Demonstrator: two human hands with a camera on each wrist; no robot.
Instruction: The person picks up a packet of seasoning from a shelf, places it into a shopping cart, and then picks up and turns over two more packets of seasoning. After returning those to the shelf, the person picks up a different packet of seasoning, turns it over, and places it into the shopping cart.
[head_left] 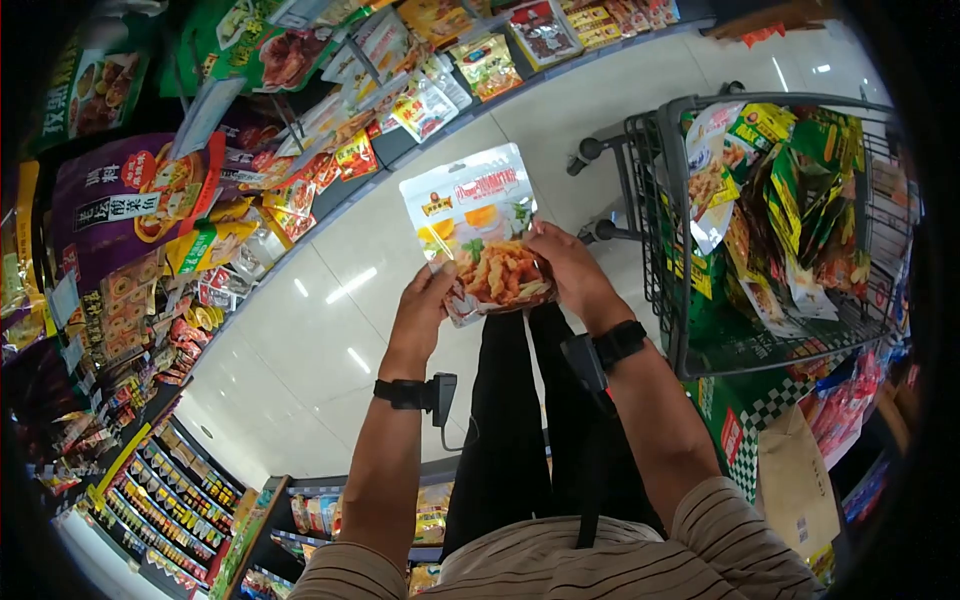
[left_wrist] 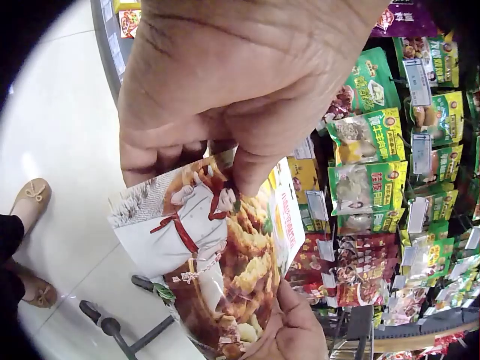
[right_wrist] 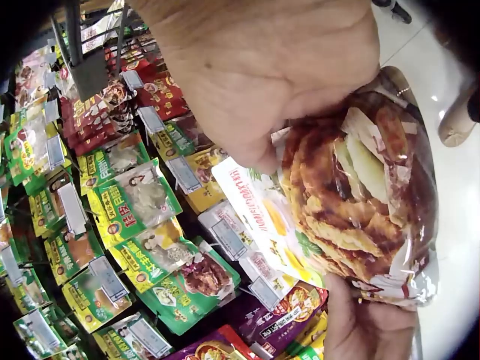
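A white stand-up food packet with a picture of fried, golden pieces is held upright before the body in the head view. My left hand grips its lower left edge, thumb on the printed front. On the opposite edge my right hand pinches the packet with its thumb across the front. The left wrist view shows the packet tilted, with the left thumb pressing its face. In the right wrist view the glossy packet bulges at its lower end, between both hands.
A shopping cart filled with several yellow and green packets stands on the right. Shelves with hanging seasoning packets run along the left and top. A pale tiled floor lies below. Another person's shoes appear in the left wrist view.
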